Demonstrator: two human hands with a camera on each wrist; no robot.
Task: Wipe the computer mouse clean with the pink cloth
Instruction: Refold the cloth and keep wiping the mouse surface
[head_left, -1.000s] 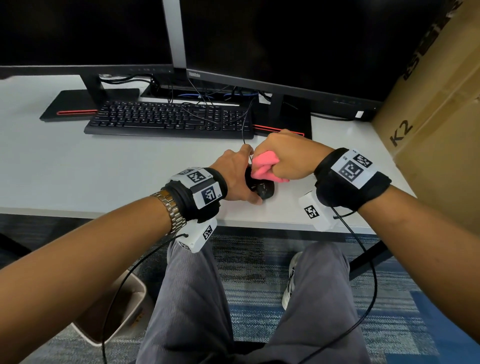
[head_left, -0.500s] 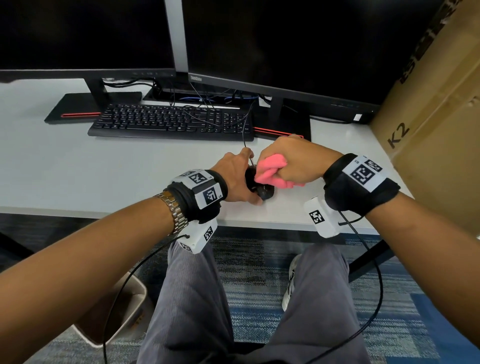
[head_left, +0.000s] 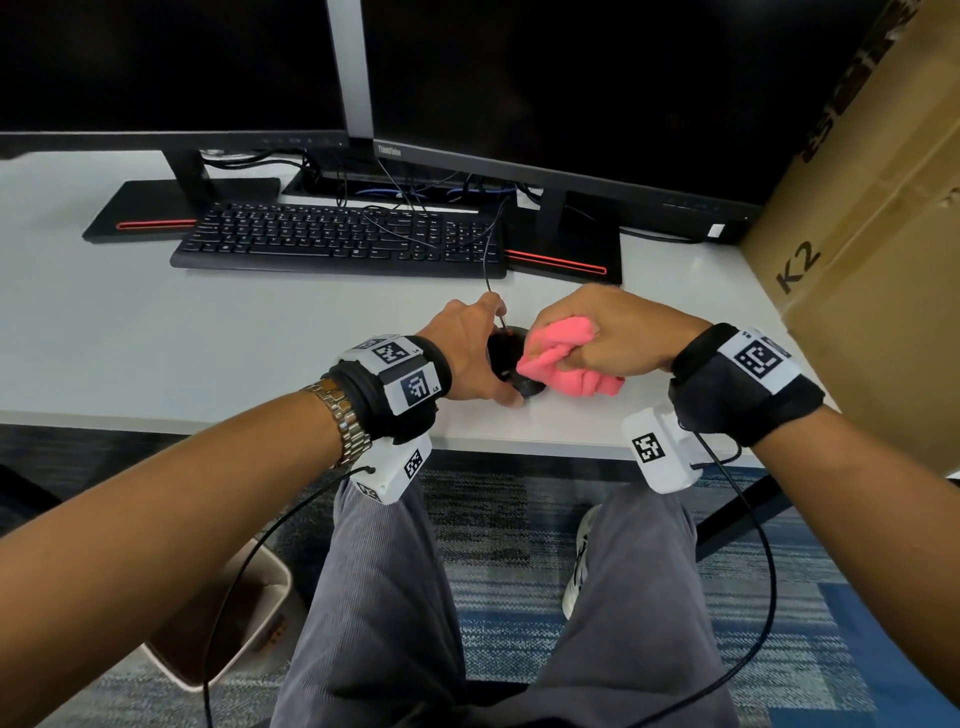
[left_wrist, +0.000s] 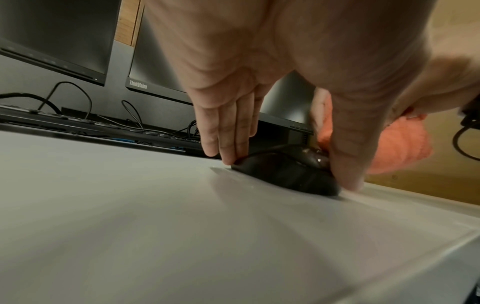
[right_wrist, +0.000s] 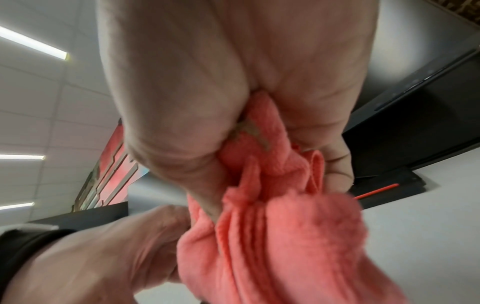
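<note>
Two hands are seen from the head view at the near edge of the white desk (head_left: 156, 338): the black mouse (head_left: 506, 358) is pinned by the left hand (head_left: 467, 358), its long axis running away toward the keyboard (head_left: 337, 241), cable end farthest. From the left wrist, fingers (left_wrist: 228, 127) are pressed together at the mouse's front, thumb at its rear. From the right wrist, the pink cloth (right_wrist: 285, 236) is bunched in the right hand (right_wrist: 233, 92), fingers clamped round it.

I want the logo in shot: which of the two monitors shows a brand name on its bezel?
The right monitor: "ThinkVision" sits at its lower left bezel corner. The left monitor shows none.
</note>
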